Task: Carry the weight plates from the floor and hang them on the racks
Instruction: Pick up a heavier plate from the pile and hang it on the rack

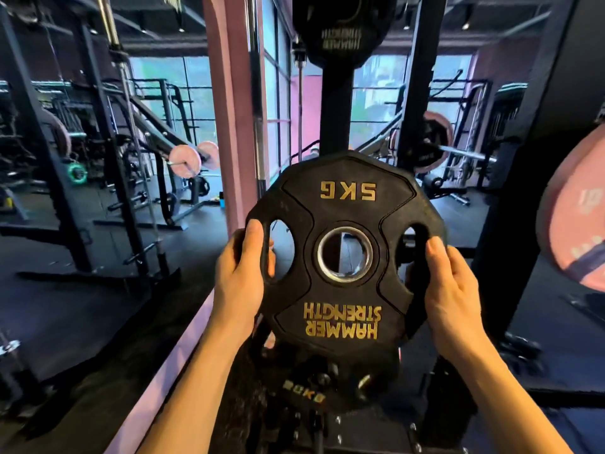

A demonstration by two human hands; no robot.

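Note:
A black 5 kg weight plate (343,224) with gold lettering, upside down, faces me upright in front of the black rack post (335,103). My left hand (244,270) grips its left edge with the thumb over the rim by the left grip hole. My right hand (453,283) grips its right edge beside the right grip hole. Through the steel-ringed centre hole I see the post behind. A larger black plate (343,31) hangs high on the post. Another black plate marked in gold (314,385) sits low on the rack under the held plate.
A pink plate (573,224) hangs at the right edge. A pink pillar (226,109) stands left of the post. Squat racks, an upright barbell (131,126) and a loaded bar with pink plates (186,160) fill the left. Dark rubber floor lies around.

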